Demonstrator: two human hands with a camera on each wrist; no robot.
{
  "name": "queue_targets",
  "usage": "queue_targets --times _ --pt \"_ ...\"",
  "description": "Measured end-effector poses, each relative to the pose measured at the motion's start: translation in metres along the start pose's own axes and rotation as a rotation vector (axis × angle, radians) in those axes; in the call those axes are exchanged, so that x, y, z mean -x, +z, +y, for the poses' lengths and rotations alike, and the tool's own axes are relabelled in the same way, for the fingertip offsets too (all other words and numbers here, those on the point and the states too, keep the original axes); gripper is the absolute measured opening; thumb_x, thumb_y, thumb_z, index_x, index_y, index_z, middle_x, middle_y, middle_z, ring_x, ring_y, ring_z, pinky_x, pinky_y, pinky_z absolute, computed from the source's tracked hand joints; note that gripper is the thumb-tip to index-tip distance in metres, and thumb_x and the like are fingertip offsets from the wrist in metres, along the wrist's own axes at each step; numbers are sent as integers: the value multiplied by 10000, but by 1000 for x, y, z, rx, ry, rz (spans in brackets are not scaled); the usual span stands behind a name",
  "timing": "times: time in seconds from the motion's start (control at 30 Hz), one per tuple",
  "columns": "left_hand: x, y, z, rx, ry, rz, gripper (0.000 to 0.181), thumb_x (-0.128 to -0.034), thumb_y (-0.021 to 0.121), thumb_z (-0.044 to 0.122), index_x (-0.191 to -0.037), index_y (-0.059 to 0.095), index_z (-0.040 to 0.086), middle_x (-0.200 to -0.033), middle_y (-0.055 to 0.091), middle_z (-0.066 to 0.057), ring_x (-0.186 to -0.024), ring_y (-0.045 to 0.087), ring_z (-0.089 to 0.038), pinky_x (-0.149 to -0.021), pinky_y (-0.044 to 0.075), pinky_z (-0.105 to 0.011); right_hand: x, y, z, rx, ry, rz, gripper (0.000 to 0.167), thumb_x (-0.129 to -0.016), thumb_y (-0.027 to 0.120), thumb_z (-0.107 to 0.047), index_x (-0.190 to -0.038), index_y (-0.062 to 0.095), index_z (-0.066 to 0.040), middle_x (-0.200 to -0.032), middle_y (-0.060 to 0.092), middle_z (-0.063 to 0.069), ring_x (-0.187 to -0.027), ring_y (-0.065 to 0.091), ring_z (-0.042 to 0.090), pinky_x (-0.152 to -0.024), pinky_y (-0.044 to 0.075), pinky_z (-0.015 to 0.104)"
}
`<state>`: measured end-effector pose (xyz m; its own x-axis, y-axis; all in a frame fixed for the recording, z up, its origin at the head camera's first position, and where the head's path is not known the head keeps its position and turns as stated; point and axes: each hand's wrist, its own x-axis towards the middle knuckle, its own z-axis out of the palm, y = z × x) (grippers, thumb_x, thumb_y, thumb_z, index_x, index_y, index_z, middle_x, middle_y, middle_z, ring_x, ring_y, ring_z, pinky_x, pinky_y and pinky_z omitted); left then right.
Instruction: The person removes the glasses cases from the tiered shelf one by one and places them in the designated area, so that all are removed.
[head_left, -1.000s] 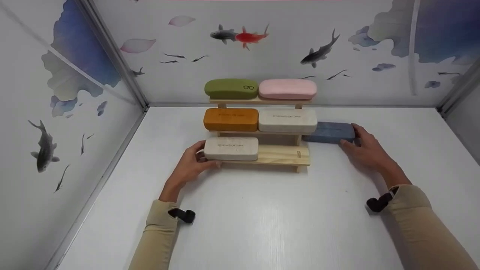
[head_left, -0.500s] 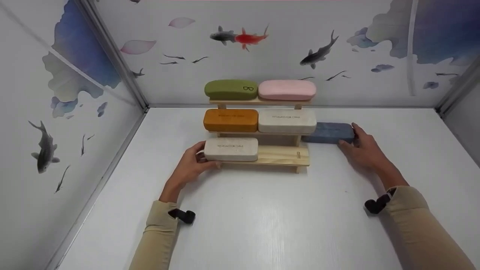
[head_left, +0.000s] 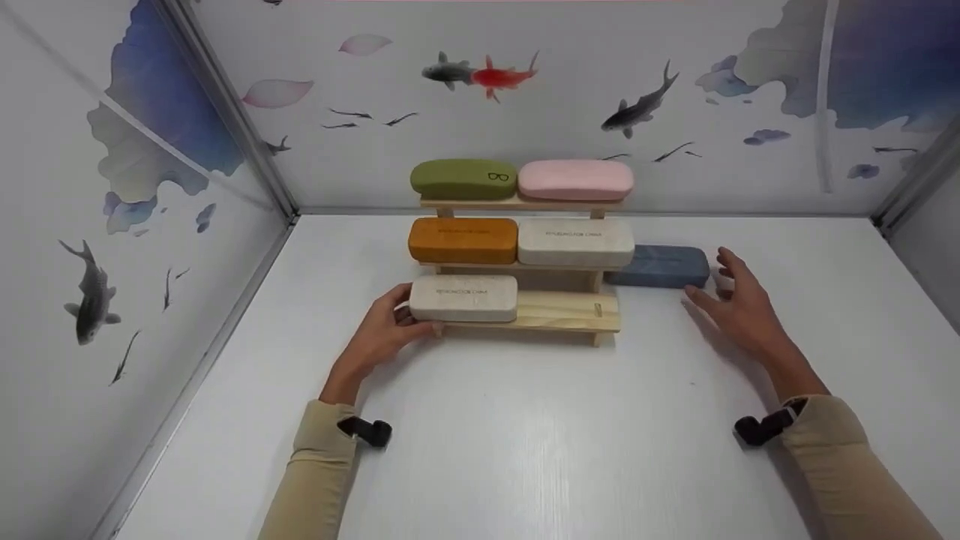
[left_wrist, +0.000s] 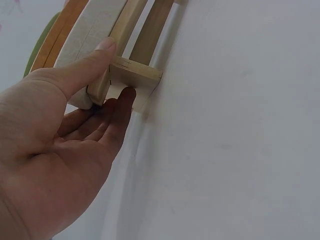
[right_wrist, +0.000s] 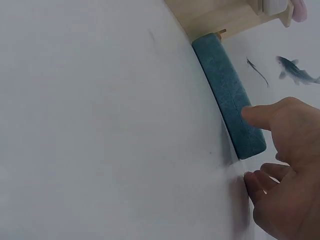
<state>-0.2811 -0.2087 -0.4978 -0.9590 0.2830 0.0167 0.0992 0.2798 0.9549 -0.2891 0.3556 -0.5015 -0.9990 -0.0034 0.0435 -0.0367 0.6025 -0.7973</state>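
Lying on the bench [head_left: 525,420] to the right of the wooden stand [head_left: 562,311], the blue case [head_left: 671,266] sits with its left end partly hidden by the stand's load; whether it touches the stand cannot be told. The right hand [head_left: 744,311] is at its free end, fingers spread and gripping nothing; the thumb lies near the case, contact uncertain. The left hand [head_left: 379,330] grips the left end of the bottom shelf, thumb along the front edge, fingers curled behind. The step in hand appears to be handling the blue case while the stand is steadied. If lifting is required, the next move calls for closing the right fingers on the case; if its position is final, for withdrawing them. The bottom shelf carries a pale case [head_left: 463,300] at left, bare wood at right. Above are an orange case [head_left: 463,244] and a white case [head_left: 576,244], then a green case [head_left: 450,180] and a pink case [head_left: 576,180]. Printed lines on the pale, orange and white cases are not reliably legible; the green case bears a spectacles outline.
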Motion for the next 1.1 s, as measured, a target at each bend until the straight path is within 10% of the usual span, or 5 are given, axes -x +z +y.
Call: queue_targets --times 0.27,0.43,0.6,1.1 --pt "-1 2 -1 3 12 -12 828 -899 919 206 -1593 475 126 -1552 553 -92 -1400 628 -263 -1104 571 -303 17 9 -14 -88 -49 243 841 -1066 690 -395 -1732 237 -151 -1751 325 168 -1609 332 388 -1279 380 585" --pt "-1 1 -1 -8 6 -4 824 -902 916 211 -1595 476 132 -1565 550 -88 -1417 616 -261 -1141 554 -333 22 25 -28 -81 -149 351 700 -1055 724 -309 -1658 407 -150 -1650 486 87 -1520 447 279 -1191 455 257" --pt "-1 1 -1 -4 1 -5 831 -902 914 183 -1599 467 120 -1564 547 -102 -1416 617 -272 -1120 565 -315 23 42 -41 -92 -248 331 634 -1041 753 -256 -1599 488 -109 -1592 553 106 -1471 507 252 -1092 438 131" --pt "0 1 0 -3 10 -14 830 -896 918 178 -1596 476 128 -1549 560 -90 -1387 638 -266 -1067 582 -264 34 91 -79 -164 -377 189 460 -1025 776 -185 -1430 602 -54 -1406 653 150 -1346 609 221 -1110 526 287"
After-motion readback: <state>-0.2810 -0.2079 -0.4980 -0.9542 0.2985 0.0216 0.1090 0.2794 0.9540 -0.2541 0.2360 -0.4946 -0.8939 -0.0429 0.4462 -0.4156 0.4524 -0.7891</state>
